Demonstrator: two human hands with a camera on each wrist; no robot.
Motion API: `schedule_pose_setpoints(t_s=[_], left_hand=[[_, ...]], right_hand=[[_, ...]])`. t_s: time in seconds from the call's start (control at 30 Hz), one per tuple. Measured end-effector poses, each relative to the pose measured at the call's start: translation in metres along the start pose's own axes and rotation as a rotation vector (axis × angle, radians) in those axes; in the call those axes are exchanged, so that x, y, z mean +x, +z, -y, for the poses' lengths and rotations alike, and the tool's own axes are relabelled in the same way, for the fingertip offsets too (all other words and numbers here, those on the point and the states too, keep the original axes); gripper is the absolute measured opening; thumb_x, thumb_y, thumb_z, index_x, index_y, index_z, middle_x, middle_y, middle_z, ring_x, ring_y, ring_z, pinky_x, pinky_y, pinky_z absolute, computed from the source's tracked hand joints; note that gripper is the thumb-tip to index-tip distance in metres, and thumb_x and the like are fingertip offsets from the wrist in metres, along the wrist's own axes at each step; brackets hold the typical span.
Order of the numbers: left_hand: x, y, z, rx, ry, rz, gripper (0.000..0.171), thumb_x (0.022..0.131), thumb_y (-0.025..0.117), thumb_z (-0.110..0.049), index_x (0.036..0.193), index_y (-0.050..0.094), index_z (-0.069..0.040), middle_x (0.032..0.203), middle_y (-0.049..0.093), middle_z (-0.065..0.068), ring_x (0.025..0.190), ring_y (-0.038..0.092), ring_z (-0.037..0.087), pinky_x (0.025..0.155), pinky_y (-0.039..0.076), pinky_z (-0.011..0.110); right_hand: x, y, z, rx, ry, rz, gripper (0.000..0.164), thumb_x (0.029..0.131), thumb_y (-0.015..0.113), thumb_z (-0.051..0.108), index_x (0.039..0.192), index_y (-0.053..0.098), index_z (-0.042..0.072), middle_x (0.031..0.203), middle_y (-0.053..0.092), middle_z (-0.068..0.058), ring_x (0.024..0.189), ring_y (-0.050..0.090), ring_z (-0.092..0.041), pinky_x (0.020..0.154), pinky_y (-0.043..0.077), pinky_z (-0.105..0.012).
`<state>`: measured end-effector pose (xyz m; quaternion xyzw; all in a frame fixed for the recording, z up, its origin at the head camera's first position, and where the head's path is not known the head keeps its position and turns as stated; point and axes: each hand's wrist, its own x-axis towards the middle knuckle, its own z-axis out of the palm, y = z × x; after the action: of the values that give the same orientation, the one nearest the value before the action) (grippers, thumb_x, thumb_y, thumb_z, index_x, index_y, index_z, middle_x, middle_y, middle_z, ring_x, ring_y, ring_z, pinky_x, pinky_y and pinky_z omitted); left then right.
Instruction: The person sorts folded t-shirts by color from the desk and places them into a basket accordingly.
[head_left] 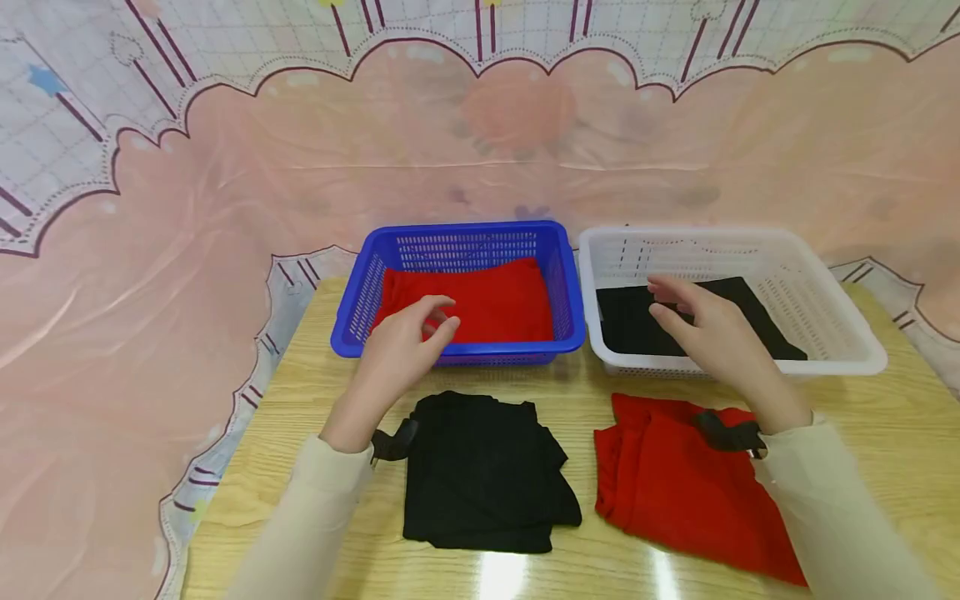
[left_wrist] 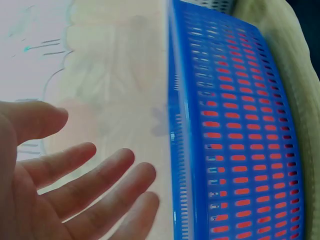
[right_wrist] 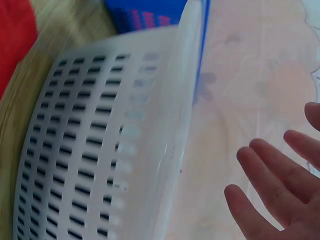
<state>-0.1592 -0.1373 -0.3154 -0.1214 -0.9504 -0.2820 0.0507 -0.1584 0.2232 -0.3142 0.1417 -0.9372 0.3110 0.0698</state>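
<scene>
My left hand (head_left: 408, 340) hovers over the near left part of the blue basket (head_left: 457, 360), holding nothing. Its fingers (left_wrist: 112, 187) are spread and relaxed in the left wrist view. Inside that basket lies a folded red cloth (head_left: 495, 300). The right hand (head_left: 708, 325) is above the white basket (head_left: 840, 362), its fingers (right_wrist: 272, 182) loosely spread with nothing between them. A folded black cloth (head_left: 630, 325) lies in the white basket, partly covered by this hand in the head view.
On the wooden table (head_left: 300, 417), a folded black garment (head_left: 487, 475) lies before the blue basket. A folded red garment (head_left: 690, 492) lies before the white one, partly hidden by the right forearm. A patterned pink curtain (head_left: 450, 183) hangs behind both baskets.
</scene>
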Motion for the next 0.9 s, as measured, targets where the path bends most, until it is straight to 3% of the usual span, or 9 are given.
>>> schedule_pose_setpoints(t_s=[0.27,0.47,0.6,0.77,0.9], left_hand=[[-0.028,-0.003,0.008,-0.13,-0.039,0.057,0.04,0.088,0.046,-0.048,0.121,0.051,-0.026,0.101,0.059,-0.007,0.084,0.057,0.012,0.067,0.049,0.03],[-0.035,0.002,0.018,-0.377,-0.053,0.178,0.037,0.088,0.049,-0.044,0.118,0.054,-0.023,0.099,0.06,-0.008,0.085,0.059,0.013,0.07,0.05,0.028],[-0.039,0.002,0.022,-0.497,-0.04,0.21,0.039,0.09,0.049,-0.04,0.121,0.052,-0.017,0.103,0.06,-0.005,0.093,0.058,0.016,0.077,0.05,0.034],[-0.045,0.0,0.026,-0.502,-0.057,0.266,0.043,0.089,0.049,-0.041,0.127,0.046,-0.021,0.11,0.057,0.001,0.096,0.056,0.016,0.083,0.047,0.037],[-0.047,0.005,0.03,-0.466,-0.1,0.279,0.048,0.088,0.049,-0.044,0.132,0.042,-0.026,0.115,0.055,0.001,0.101,0.054,0.017,0.085,0.045,0.037]], right_hand=[[-0.01,0.012,0.009,0.108,0.048,-0.011,0.042,0.09,0.047,0.042,0.128,0.048,0.024,0.118,0.057,0.0,0.105,0.055,-0.024,0.084,0.042,-0.046],[-0.018,0.018,0.014,0.173,0.071,-0.03,0.036,0.09,0.049,0.039,0.125,0.05,0.029,0.114,0.058,0.003,0.095,0.058,-0.019,0.079,0.045,-0.041],[-0.022,0.021,0.018,0.195,0.073,-0.038,0.034,0.09,0.048,0.039,0.124,0.049,0.033,0.112,0.058,0.007,0.094,0.058,-0.013,0.077,0.045,-0.032],[-0.028,0.027,0.02,0.279,0.073,-0.029,0.033,0.091,0.048,0.036,0.124,0.047,0.036,0.115,0.056,0.011,0.1,0.055,-0.005,0.079,0.043,-0.018],[-0.032,0.033,0.018,0.333,0.07,-0.005,0.036,0.093,0.047,0.031,0.128,0.046,0.03,0.118,0.056,0.007,0.103,0.055,-0.006,0.081,0.041,-0.012]])
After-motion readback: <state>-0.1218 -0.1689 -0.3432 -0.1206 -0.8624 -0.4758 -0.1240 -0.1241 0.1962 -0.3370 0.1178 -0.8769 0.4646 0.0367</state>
